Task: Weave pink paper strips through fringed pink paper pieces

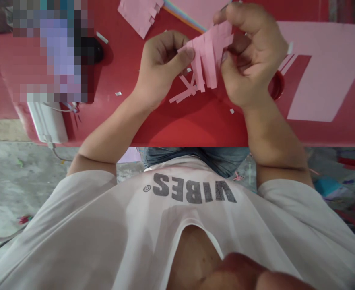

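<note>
Above the red table, my left hand pinches the left end of a piece of pink paper cut into strips between thumb and fingers. The strips hang down side by side, partly overlapping. On the other side, my right hand has its thumb against the paper's right edge, with some fingers curled behind it. A thin greyish edge shows by the right fingertips at the top; I cannot tell what it is. Below the held paper lie a few loose narrow pink strips.
A large pink sheet with a cut-out lies at the right, near a small round red container. A notched pink piece and rainbow-edged paper lie at the back. At left are a white box with a cable and a black rounded object.
</note>
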`<state>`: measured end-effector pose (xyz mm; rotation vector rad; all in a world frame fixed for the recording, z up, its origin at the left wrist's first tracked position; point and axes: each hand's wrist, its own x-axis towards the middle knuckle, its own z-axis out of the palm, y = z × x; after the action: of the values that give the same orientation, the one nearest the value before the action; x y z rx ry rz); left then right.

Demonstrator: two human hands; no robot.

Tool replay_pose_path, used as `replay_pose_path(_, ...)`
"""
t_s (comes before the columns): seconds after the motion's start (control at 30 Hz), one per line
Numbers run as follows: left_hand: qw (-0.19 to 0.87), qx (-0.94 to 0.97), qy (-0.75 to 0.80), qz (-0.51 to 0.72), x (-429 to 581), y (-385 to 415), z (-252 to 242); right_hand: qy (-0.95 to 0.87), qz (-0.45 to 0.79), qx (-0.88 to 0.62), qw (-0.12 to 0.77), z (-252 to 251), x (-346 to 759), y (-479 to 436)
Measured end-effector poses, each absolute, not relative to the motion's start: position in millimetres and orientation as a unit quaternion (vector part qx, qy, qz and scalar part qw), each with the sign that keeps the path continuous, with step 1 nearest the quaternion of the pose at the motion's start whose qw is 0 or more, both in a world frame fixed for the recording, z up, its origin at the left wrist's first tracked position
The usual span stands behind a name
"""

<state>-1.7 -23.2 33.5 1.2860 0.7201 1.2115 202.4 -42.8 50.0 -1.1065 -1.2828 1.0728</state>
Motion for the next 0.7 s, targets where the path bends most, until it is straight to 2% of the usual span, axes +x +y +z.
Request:
replay_pose_path(0.03, 0.579, 0.551, 0.31, 0.514, -1.8, -23.8, 35.2, -0.613, 0.406, -0.391, 0.554, 50.7, 205.2, -42.8)
replay_pose_path(0.1, 0.583, 0.557, 0.316, 0.501, -2.8, -25.1, 39.2, -0.683, 0.352, -0.346, 0.539, 51.1, 213.8, -42.6)
replay_pose_path(0.27, 0.583, 0.564, 0.315, 0.493, -5.8, -24.8, 41.4, -0.771, 0.231, -0.42, 0.418, 53.4, 239.2, -38.0)
replay_pose_path(0.4, 0.566, 0.565, 0.285, 0.529, -2.2, -15.1, 24.7, -0.831, 0.147, -0.334, 0.421, 53.6, 247.3, -28.2)
replay_pose_path(0.7, 0.553, 0.563, 0.275, 0.549, 3.0, -12.6, 15.0, -0.841, 0.136, -0.298, 0.431, 49.5, 248.0, -23.0)
